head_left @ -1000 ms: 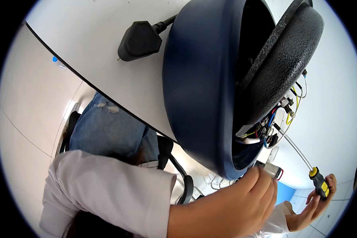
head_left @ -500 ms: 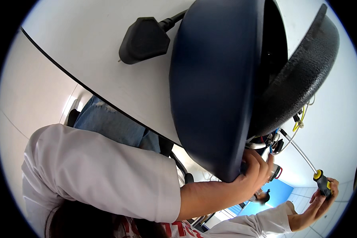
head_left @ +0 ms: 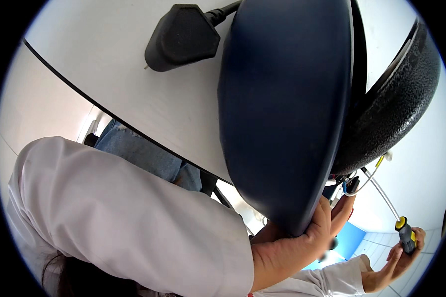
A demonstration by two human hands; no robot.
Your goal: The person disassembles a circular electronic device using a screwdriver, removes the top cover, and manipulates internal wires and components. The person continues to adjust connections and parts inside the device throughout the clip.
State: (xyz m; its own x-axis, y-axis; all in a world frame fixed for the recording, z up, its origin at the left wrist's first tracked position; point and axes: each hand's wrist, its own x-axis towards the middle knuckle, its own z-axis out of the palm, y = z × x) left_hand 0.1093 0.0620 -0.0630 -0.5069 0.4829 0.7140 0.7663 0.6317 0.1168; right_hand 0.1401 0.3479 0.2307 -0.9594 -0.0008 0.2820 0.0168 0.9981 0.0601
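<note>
A large dark blue rounded housing [head_left: 282,109] stands on edge at the centre. Beside it on the right, a black pebbled, bowl-shaped part [head_left: 399,104] leans away, leaving a gap between them. My left hand [head_left: 302,242] is closed around the housing's lower rim. Just above its fingers, thin wires [head_left: 364,187] in white, blue and yellow stick out below the black part. At the far right my right hand [head_left: 404,260] grips the black-and-yellow handle of a screwdriver [head_left: 406,235]. Its metal shaft points up and left to the wires; what the tip touches is hidden.
On the white table [head_left: 114,54] a black power plug [head_left: 181,39] lies left of the housing, its cord running behind it. The table's dark edge slants across the left. My jeans [head_left: 139,153] are below that edge. A blue panel shows at the lower right.
The housing and black part have shifted right, and my left hand has moved slightly down with the rim. My right hand and screwdriver have lowered a little. The plug appears larger and higher.
</note>
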